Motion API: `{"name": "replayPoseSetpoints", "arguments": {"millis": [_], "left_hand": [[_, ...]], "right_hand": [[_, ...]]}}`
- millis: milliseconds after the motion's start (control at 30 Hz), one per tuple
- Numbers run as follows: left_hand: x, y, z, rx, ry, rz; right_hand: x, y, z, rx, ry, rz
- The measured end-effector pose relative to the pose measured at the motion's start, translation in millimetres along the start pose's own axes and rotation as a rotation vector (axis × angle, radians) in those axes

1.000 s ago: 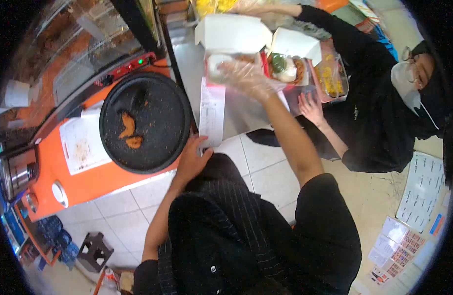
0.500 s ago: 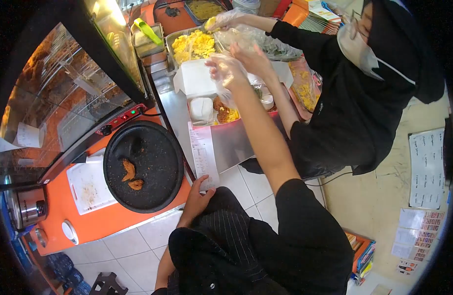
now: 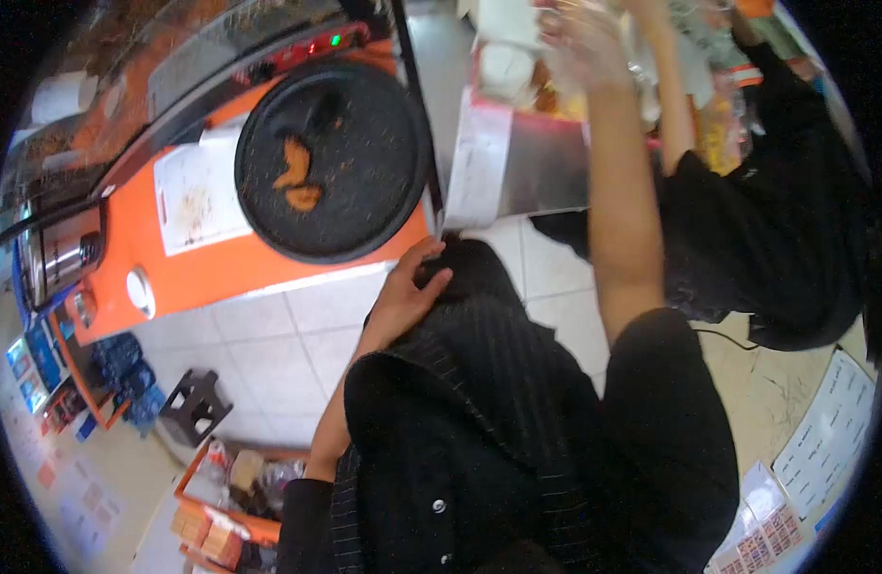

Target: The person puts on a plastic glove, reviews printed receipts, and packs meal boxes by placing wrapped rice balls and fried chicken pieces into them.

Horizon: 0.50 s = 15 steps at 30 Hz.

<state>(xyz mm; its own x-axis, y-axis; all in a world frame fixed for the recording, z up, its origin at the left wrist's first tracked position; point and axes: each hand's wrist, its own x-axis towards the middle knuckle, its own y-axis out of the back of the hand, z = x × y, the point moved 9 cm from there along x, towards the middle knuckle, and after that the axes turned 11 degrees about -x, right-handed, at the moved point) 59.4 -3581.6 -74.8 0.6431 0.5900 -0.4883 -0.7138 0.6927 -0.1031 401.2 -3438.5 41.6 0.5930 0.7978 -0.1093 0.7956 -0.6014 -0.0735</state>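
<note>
The right grip (image 3: 586,48), covered by a clear glove, is hanging over the open food box (image 3: 529,110). It is appearing blurred, so one cannot tell whether its fingers are grasping something. The left grip (image 3: 408,295), which is bare, is holding nothing that can be seen; its thumb is standing apart from the fingers, near the corner of the orange desk (image 3: 125,277).

The box seems to be partly filled. To the left of the right grip, a white bundle (image 3: 506,69) is already sitting inside, and some brown food (image 3: 546,94) is lying beside it, next to this grip. The white lid (image 3: 508,21) is standing open, so the shutting is not yet done. What else is missing cannot be told, since the right grip is hiding much of the inside.

Between the box and the left grip, a paper slip (image 3: 481,158) is lying over the steel desk (image 3: 541,170). To the left of the left grip, two fried pieces (image 3: 292,163) are lying on the black tray (image 3: 374,182). Another person's arm (image 3: 672,105) is extending just beside the right forearm.
</note>
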Motion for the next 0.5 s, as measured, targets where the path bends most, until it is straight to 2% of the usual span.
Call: {"name": "replayPoseSetpoints", "arguments": {"millis": [33, 100, 133, 200, 233, 300, 367, 433, 500], "left_hand": [[-12, 13, -4, -0.077, 0.108, 0.093], [-32, 48, -13, -0.197, 0.154, 0.222], [-47, 68, -14, -0.280, 0.180, 0.362], [-76, 115, -43, -0.199, 0.300, 0.618], [-91, 121, -56, -0.405, 0.319, 0.673], [-101, 137, -68, -0.429, 0.247, 0.667], [-100, 143, -63, -0.271, 0.247, 0.588], [-76, 128, -18, 0.110, 0.177, 0.517], [-46, 113, 4, 0.289, 0.061, 0.424]], "right_hand": [[-44, 3, -3, 0.043, -0.229, 0.151], [-84, 6, 23, 0.056, -0.272, 0.153], [-101, 16, 36, 0.054, -0.284, 0.158], [-133, 37, 60, 0.035, -0.305, 0.163], [-151, 46, 82, -0.105, -0.391, 0.161], [-187, 57, 119, -0.379, -0.487, 0.108], [-224, 64, 146, -0.652, -0.505, 0.006], [-255, 70, 173, -0.921, -0.505, -0.110], [-273, 92, 203, -0.755, -0.547, 0.005]]}}
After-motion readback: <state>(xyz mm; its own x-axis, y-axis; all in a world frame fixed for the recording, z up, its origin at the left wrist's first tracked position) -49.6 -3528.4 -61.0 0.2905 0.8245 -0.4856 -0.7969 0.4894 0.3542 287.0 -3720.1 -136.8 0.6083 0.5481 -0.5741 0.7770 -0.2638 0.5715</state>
